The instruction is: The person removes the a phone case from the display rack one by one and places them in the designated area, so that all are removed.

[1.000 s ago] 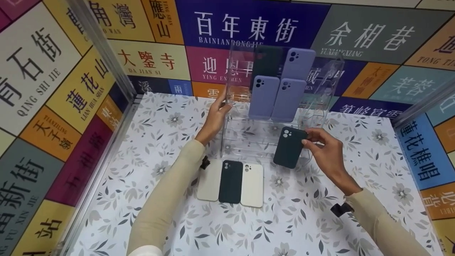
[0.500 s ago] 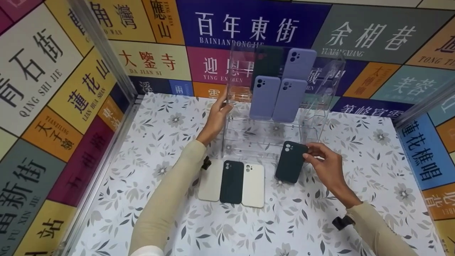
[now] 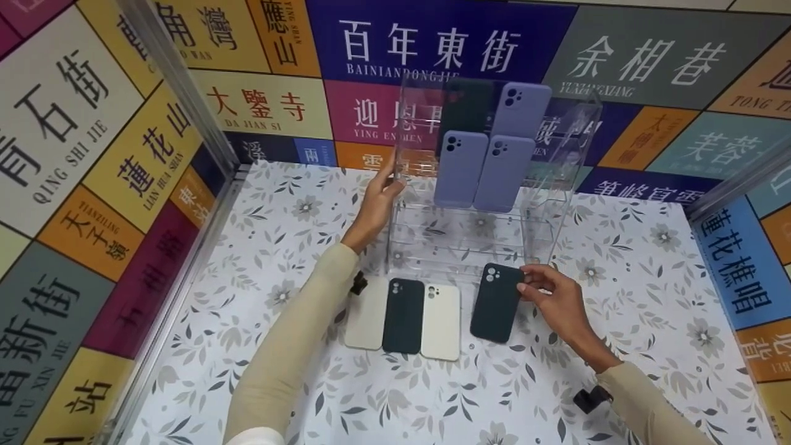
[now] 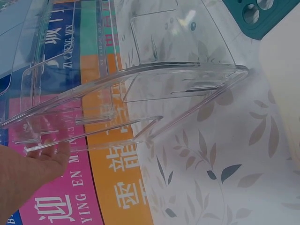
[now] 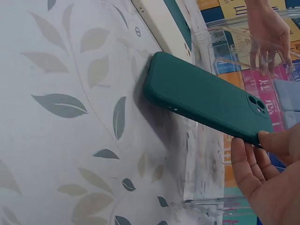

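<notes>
In the head view my right hand (image 3: 556, 303) pinches a dark green phone case (image 3: 496, 306) by its upper right edge, camera cutouts at the top. The right wrist view shows the case (image 5: 206, 96) tilted close over the table, thumb on one face and fingers on the other. My left hand (image 3: 374, 204) holds the left side of a clear stepped display stand (image 3: 559, 154). Its fingers pass behind the clear edge in the left wrist view. Three lilac phone cases, one of them (image 3: 460, 170) at front left, and a dark green case (image 3: 465, 114) stand on the upper steps.
Left of the held case a row lies flat on the table (image 3: 556, 395): a cream case (image 3: 440, 324), a dark green case (image 3: 403, 318) and another cream case (image 3: 364, 318), partly behind the left wrist. Lettered panels (image 3: 432, 37) wall the back and sides.
My right hand has brought the dark green case down and toward me, from the stand's front edge to beside the row. The left hand stays on the stand.
</notes>
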Motion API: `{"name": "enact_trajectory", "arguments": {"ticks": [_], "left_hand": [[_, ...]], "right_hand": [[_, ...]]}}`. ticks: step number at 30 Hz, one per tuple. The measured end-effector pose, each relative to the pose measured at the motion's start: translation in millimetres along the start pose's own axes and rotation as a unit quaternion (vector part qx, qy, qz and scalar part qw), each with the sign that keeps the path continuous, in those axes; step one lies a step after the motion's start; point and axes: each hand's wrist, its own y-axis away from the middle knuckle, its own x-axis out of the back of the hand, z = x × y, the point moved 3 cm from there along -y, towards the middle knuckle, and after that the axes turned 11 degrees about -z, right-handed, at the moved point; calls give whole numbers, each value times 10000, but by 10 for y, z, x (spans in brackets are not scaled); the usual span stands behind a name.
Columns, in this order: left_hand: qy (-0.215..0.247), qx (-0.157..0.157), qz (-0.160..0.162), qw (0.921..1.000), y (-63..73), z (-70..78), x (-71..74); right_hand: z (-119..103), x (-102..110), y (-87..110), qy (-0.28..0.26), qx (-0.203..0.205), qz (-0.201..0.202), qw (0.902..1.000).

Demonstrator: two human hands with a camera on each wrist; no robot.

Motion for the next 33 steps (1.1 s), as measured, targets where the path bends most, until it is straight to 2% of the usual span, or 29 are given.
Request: {"name": "enact_trajectory", "arguments": {"ticks": [10, 19, 28, 33], "left_hand": [[-66, -77, -72, 9999, 0, -2, 3], [35, -67, -21, 10000, 4, -4, -8], [136, -27, -39, 9999, 2, -17, -11], [20, -74, -53, 10000, 4, -14, -3]], "right_hand": [[171, -184, 49, -254, -390, -471, 9978], [309, -342, 2, -80, -734, -672, 9950], [332, -425, -48, -32, -793, -861, 9931], [324, -440, -78, 206, -786, -851, 9931]]}}
